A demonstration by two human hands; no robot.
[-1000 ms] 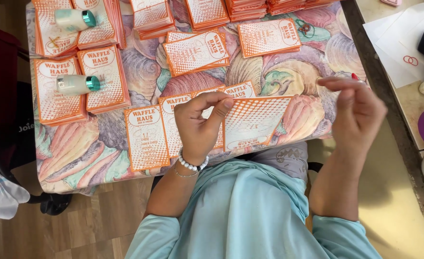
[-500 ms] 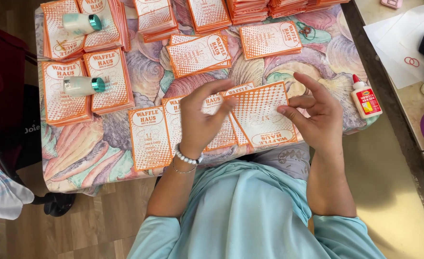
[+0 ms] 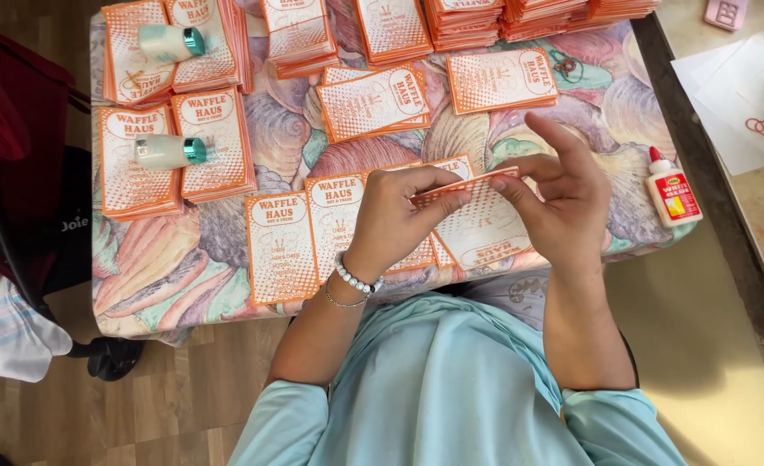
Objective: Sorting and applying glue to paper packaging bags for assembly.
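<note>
We pinch the orange card (image 3: 464, 185) edge-on between left hand (image 3: 395, 220) and right hand (image 3: 563, 194) fingertips, lifted off the tabletop's (image 3: 183, 259) near edge, seemingly to fold it.

A table draped in a pastel shell-patterned cloth (image 3: 183, 259) fills the far half of the view. Near it lies a brown wood-plank floor (image 3: 157, 406). At the left stands a dark red and black chair (image 3: 11, 112). On the right runs a beige stone counter (image 3: 745, 224), and warm light falls over the tan floor (image 3: 701, 362) beside it.
</note>
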